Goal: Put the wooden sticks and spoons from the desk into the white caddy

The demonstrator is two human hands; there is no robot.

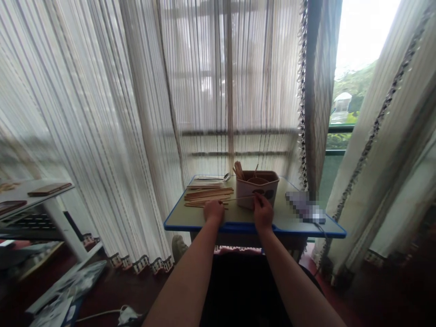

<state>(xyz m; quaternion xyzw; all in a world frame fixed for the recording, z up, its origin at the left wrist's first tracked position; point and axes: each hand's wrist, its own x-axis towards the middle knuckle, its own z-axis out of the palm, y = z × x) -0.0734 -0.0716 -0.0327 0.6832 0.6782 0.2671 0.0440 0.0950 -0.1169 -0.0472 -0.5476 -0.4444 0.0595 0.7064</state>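
Note:
My right hand [263, 211] pinches one end of a thin chopstick [241, 198] in front of the holder. That chopstick runs level to the left, toward my left hand [214, 212]. The left hand rests low over the near edge of a pile of wooden chopsticks [206, 195]; its fingers are mostly hidden from me. Behind my right hand stands a light utensil holder [245, 190] with a brown inside and dark oval marks on its front. Several wooden sticks [239, 170] lean in its left part. Past the pile lie metal spoons [226, 177] and pale sticks.
A small table [282, 217] with a blue rim carries all this. At its right lies a blurred-out object [306, 209] with a cable. Sheer curtains [204, 91] hang close behind. A white side table [57, 193] stands left, and a white cord [102, 313] crosses the floor.

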